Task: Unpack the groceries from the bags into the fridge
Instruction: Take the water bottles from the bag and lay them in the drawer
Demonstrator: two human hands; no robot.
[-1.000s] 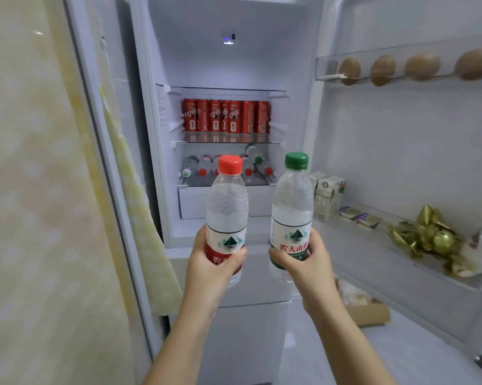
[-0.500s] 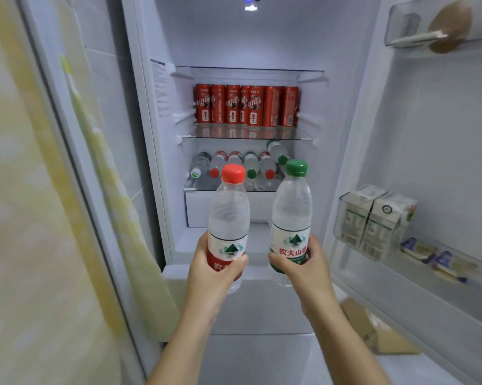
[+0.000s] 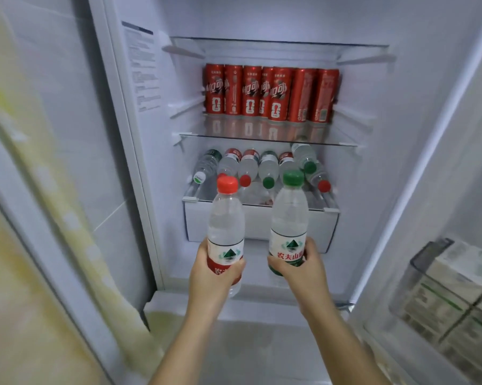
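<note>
Head view: left hand [image 3: 213,277] holds clear red-capped bottle [image 3: 226,223], right hand [image 3: 303,270] green-capped bottle [image 3: 289,215].

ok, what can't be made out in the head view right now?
Head view only:
- Lying water bottles: count unclear, the red-cap bottle and green-cap bottle block some.
- Held bottles' lower labels: partly covered by the left hand and right hand.
- Wall sticker: print too small.
- Door-bin cartons: blurred, cut off by the right edge.
- Anything behind the red cans: hidden.
</note>
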